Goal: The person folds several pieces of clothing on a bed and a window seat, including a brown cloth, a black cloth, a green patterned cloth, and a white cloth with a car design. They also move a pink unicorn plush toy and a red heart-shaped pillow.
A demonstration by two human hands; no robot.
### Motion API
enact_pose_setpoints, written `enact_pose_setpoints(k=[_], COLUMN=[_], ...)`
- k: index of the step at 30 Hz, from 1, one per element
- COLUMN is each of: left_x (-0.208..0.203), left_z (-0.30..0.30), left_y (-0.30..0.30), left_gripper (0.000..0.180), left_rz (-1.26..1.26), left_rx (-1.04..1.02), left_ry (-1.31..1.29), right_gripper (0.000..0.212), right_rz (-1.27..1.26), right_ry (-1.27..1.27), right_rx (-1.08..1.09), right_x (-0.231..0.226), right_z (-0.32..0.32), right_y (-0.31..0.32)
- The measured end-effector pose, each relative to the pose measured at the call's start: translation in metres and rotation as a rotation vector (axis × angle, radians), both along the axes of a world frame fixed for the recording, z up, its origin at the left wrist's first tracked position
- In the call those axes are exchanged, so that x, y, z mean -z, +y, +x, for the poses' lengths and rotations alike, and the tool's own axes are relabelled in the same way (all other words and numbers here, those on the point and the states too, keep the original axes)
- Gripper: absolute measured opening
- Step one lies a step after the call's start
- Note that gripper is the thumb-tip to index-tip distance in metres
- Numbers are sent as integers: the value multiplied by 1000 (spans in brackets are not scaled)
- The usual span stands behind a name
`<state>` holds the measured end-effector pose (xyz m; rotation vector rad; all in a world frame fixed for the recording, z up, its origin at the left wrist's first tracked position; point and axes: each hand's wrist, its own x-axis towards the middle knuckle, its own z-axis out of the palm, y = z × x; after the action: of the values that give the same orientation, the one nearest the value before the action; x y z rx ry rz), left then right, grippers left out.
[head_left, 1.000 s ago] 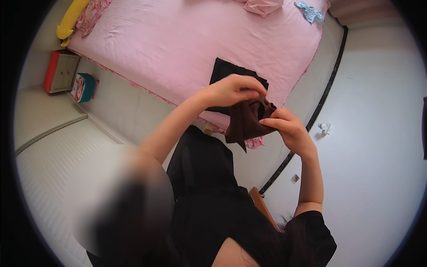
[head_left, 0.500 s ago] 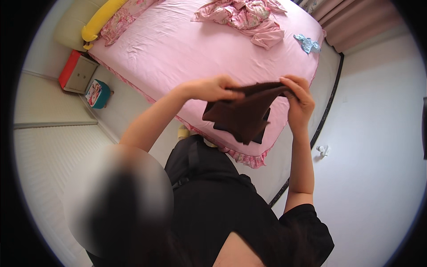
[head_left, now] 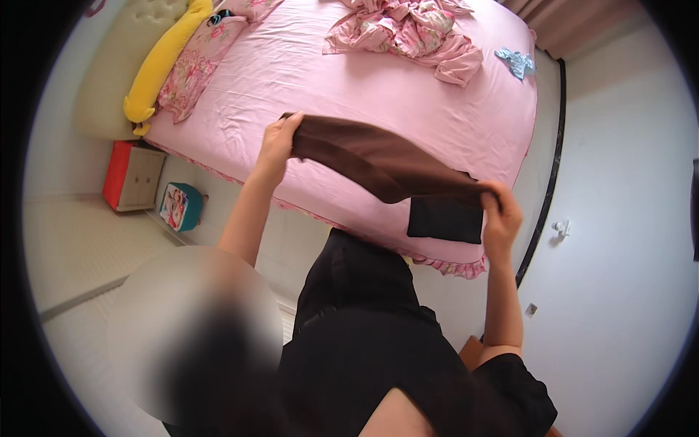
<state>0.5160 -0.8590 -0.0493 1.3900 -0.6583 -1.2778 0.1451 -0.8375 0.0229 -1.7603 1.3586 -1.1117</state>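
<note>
- Head view: your left hand (head_left: 277, 143) is clenched on one end of the brown garment (head_left: 378, 162), raised above the pink bed (head_left: 349, 80).
- Your right hand (head_left: 500, 211) grips the other end, fingers closed on the fabric.
- The garment spans between both hands, sloping down toward your right.
- A folded black cloth (head_left: 445, 219) lies on the bed's near edge, just below the garment.
- A crumpled floral quilt (head_left: 408, 29) lies at the far side.
- A yellow bolster (head_left: 162, 62) lies along the headboard.

Teal printed box (head_left: 179, 206) on floor by red nightstand (head_left: 132, 175).
</note>
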Motion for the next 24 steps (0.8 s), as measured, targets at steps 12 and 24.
enact_pose_setpoints(k=[12,24], left_x=[-57,271], left_z=[34,-122], left_y=[-128,-204], left_gripper=[19,33], left_rz=[-291,-35], left_rx=[-51,320], left_ry=[-78,-299], right_gripper=[7,18], right_rz=[472,622], right_ry=[-513,94], right_rx=[164,369], right_x=[75,410], right_z=[86,-1], right_y=[29,-30])
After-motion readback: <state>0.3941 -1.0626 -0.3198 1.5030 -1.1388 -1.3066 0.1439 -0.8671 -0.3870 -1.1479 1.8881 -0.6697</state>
